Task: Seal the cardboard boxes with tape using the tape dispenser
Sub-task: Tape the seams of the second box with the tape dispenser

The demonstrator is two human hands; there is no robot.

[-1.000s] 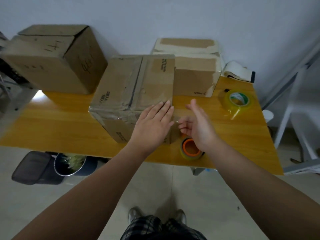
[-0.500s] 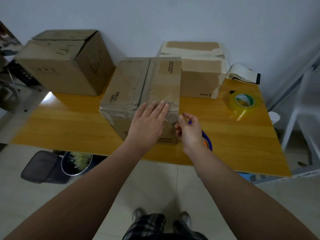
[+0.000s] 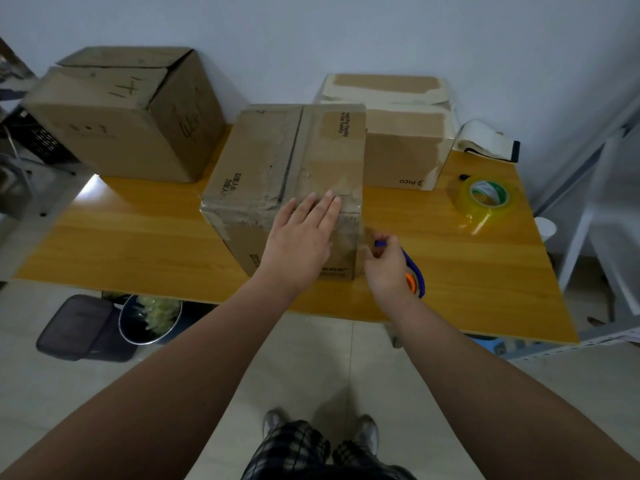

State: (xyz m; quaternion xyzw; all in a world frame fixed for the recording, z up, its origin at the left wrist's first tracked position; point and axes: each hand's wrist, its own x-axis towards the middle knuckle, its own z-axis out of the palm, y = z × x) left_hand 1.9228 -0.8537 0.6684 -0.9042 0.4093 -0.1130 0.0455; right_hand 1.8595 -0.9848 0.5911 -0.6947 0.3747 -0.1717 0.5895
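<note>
A closed cardboard box (image 3: 277, 157) with old tape on it stands in the middle of the wooden table (image 3: 485, 271). My left hand (image 3: 301, 240) lies flat on the box's near top edge and front face, fingers apart. My right hand (image 3: 388, 268) is just right of the box's near right corner, closed around a blue tape dispenser (image 3: 414, 271) with an orange core. The dispenser's blue tip pokes out above my fingers, close to the box's side. Most of the dispenser is hidden by my hand.
A bigger cardboard box (image 3: 121, 112) stands at the back left and a taped PICO box (image 3: 401, 133) at the back right. A clear tape roll (image 3: 485, 199) lies on the right. A white object (image 3: 485, 142) rests by the wall. A bin (image 3: 149, 317) sits under the table.
My right hand picked up the tape dispenser from the table edge and brought it to the box's near right corner. My left hand stayed pressed on the box.
</note>
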